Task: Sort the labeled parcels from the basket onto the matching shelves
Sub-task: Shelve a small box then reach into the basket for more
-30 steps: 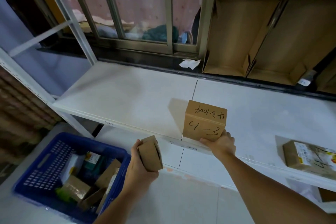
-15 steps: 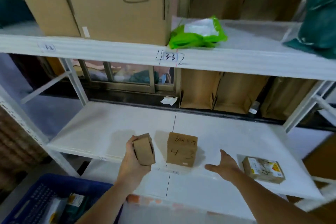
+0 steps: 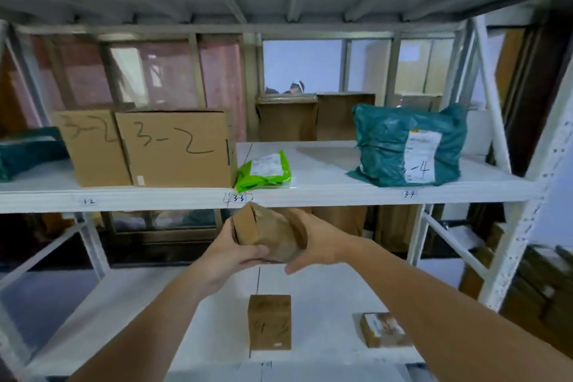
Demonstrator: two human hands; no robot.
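A small brown cardboard parcel (image 3: pixel 269 234) is held up in front of the middle shelf's edge (image 3: pixel 325 197), just below the "3-3" mark. My left hand (image 3: pixel 234 253) grips it from the left and below. My right hand (image 3: pixel 313 242) cups its right side. Its label is not readable. The box marked "4-3" (image 3: pixel 269 321) stands on the lower shelf (image 3: pixel 130 319), below my hands. The basket is out of view.
On the middle shelf stand two boxes marked "3-2" (image 3: pixel 173 149), a green mailer (image 3: pixel 263 170) and a teal bag marked "-4" (image 3: pixel 409 146). A flat labelled parcel (image 3: pixel 384 330) lies on the lower shelf at right. A white upright (image 3: pixel 527 211) frames the right side.
My right hand left the shelf beside the 4-3 box and joined my left hand on the small parcel, which rose. The view tilted up from the lower shelf to the middle shelf.
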